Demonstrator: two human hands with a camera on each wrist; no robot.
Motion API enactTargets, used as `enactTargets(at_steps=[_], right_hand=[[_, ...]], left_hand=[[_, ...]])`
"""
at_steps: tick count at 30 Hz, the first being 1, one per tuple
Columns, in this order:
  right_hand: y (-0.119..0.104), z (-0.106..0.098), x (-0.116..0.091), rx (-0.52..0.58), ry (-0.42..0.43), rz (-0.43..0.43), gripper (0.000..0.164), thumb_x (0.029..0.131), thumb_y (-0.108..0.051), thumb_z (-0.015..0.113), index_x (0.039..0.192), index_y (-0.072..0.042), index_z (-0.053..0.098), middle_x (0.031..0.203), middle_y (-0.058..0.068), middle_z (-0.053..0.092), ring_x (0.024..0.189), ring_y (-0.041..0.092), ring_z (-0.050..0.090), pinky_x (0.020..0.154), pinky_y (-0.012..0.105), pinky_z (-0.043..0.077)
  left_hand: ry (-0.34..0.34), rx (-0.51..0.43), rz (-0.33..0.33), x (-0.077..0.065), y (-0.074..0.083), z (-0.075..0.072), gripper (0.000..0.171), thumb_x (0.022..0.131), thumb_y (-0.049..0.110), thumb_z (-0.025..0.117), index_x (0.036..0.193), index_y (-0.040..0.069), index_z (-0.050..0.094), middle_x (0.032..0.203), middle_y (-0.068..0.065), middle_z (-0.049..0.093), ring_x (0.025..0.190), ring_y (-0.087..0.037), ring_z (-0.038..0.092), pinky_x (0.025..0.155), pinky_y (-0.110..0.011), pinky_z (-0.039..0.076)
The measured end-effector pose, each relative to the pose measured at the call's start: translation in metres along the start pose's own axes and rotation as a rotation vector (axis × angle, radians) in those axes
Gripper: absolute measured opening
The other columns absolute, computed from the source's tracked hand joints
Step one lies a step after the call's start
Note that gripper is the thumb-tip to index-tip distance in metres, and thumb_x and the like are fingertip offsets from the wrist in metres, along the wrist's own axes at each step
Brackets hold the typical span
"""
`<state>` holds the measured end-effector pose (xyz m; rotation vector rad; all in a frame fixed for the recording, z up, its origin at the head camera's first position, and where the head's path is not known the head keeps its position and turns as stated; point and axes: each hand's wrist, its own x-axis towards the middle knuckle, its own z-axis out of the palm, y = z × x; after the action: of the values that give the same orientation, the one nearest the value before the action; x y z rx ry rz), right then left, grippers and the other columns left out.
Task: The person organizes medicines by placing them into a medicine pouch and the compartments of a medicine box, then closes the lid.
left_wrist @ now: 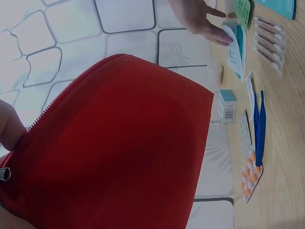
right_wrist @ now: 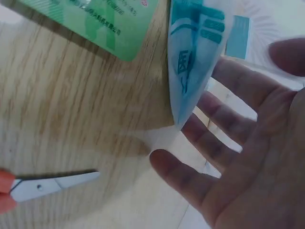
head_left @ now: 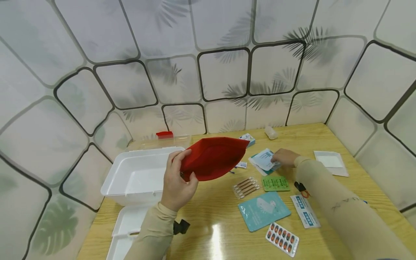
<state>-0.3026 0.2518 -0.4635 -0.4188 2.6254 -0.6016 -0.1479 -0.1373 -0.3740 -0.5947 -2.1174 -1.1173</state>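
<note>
In the head view my left hand (head_left: 178, 182) grips a red zippered pouch (head_left: 216, 159) by its left end, raised above the table. The metal zipper pull (left_wrist: 5, 174) shows close to the thumb in the left wrist view. My right hand (head_left: 286, 157) is at the right edge of white-and-teal packets (head_left: 264, 159) lying on the table. Seen from the right wrist, its fairly straight fingers (right_wrist: 233, 121) are at the edge of a tilted packet (right_wrist: 195, 52), with the thumb held apart.
An uncovered white box (head_left: 139, 173) stands at left. Cotton swabs (head_left: 246, 187), a green packet (head_left: 275, 183), a teal pouch (head_left: 264, 211), a capsule blister (head_left: 282, 239) and scissors (head_left: 303, 189) lie around the right arm. Blue tweezers (left_wrist: 259, 129) lie near a small box (left_wrist: 228, 106).
</note>
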Motion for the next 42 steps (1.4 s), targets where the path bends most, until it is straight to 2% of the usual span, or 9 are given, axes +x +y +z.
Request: enactTargets(at_steps=[4, 8, 10, 13, 18, 25, 29, 36, 42], right_hand=[[0.002, 0.003, 0.0, -0.07, 0.048, 0.032, 0.043, 0.093, -0.027, 0.06, 0.12, 0.007, 0.059, 0.121, 0.029, 0.056, 0.111, 0.044, 0.052, 0.093, 0.056, 0.041], [0.001, 0.005, -0.001, -0.011, 0.043, 0.22, 0.071, 0.085, -0.031, 0.072, 0.129, 0.014, 0.041, 0.124, 0.035, 0.049, 0.113, 0.047, 0.048, 0.097, 0.057, 0.039], [-0.001, 0.004, -0.001, 0.025, 0.033, 0.285, 0.077, 0.086, -0.033, 0.071, 0.133, 0.016, 0.037, 0.128, 0.036, 0.046, 0.116, 0.048, 0.046, 0.099, 0.058, 0.037], [-0.003, -0.002, -0.002, 0.031, 0.05, 0.258, 0.066, 0.092, -0.034, 0.061, 0.128, 0.018, 0.044, 0.121, 0.036, 0.052, 0.109, 0.047, 0.052, 0.094, 0.054, 0.042], [-0.004, -0.019, -0.014, 0.262, 0.25, 0.101, 0.049, 0.102, -0.029, 0.042, 0.127, 0.013, 0.048, 0.098, 0.024, 0.064, 0.078, 0.03, 0.064, 0.067, 0.04, 0.053], [-0.048, -0.056, -0.046, 0.471, 0.759, -0.096, 0.043, 0.096, -0.041, 0.054, 0.107, 0.0, 0.06, 0.073, -0.003, 0.063, 0.056, 0.009, 0.053, 0.047, 0.028, 0.041], [-0.086, -0.069, -0.068, 0.622, 0.916, -0.324, 0.031, 0.096, -0.024, 0.058, 0.115, 0.0, 0.062, 0.08, -0.013, 0.065, 0.055, 0.005, 0.051, 0.045, 0.022, 0.039], [-0.139, -0.054, -0.087, 0.433, 0.736, -0.816, 0.024, 0.092, 0.007, 0.056, 0.115, 0.003, 0.06, 0.1, 0.006, 0.069, 0.083, 0.01, 0.068, 0.065, 0.021, 0.054], [-0.154, -0.027, -0.082, 0.174, 0.619, -0.903, 0.014, 0.089, -0.003, 0.065, 0.1, -0.012, 0.062, 0.087, -0.002, 0.066, 0.069, 0.006, 0.059, 0.052, 0.02, 0.044]], left_hand=[[-0.008, -0.007, -0.006, 0.0, 0.001, -0.001, 0.06, 0.069, -0.008, 0.058, 0.129, 0.002, 0.053, 0.122, -0.011, 0.05, 0.105, -0.022, 0.053, 0.06, -0.031, 0.054], [-0.015, -0.009, -0.005, 0.0, 0.001, -0.001, 0.06, 0.07, -0.008, 0.058, 0.129, 0.002, 0.052, 0.122, -0.011, 0.049, 0.104, -0.022, 0.053, 0.058, -0.03, 0.053], [-0.012, -0.007, -0.004, 0.0, 0.001, -0.001, 0.06, 0.07, -0.008, 0.058, 0.129, 0.002, 0.053, 0.122, -0.01, 0.05, 0.103, -0.022, 0.053, 0.057, -0.03, 0.052], [-0.005, -0.01, -0.002, 0.001, 0.002, -0.001, 0.06, 0.069, -0.007, 0.058, 0.129, 0.002, 0.053, 0.122, -0.011, 0.05, 0.103, -0.022, 0.053, 0.056, -0.03, 0.052], [-0.005, -0.025, 0.006, 0.002, 0.002, 0.0, 0.061, 0.069, -0.008, 0.058, 0.129, 0.002, 0.053, 0.122, -0.011, 0.05, 0.104, -0.022, 0.053, 0.062, -0.031, 0.054], [-0.008, -0.043, 0.003, 0.006, 0.003, 0.003, 0.061, 0.069, -0.007, 0.058, 0.129, 0.003, 0.053, 0.123, -0.01, 0.05, 0.103, -0.021, 0.053, 0.058, -0.029, 0.051], [-0.013, -0.047, -0.003, 0.008, 0.004, 0.005, 0.061, 0.069, -0.005, 0.058, 0.13, 0.004, 0.052, 0.123, -0.01, 0.05, 0.102, -0.021, 0.053, 0.057, -0.027, 0.049], [-0.013, -0.053, 0.002, 0.011, 0.008, 0.009, 0.062, 0.069, -0.006, 0.058, 0.13, 0.003, 0.052, 0.124, -0.01, 0.049, 0.103, -0.021, 0.053, 0.058, -0.027, 0.048], [-0.036, -0.09, 0.0, 0.01, 0.014, 0.015, 0.064, 0.069, -0.006, 0.061, 0.131, 0.003, 0.051, 0.124, -0.011, 0.049, 0.104, -0.021, 0.053, 0.062, -0.026, 0.052]])
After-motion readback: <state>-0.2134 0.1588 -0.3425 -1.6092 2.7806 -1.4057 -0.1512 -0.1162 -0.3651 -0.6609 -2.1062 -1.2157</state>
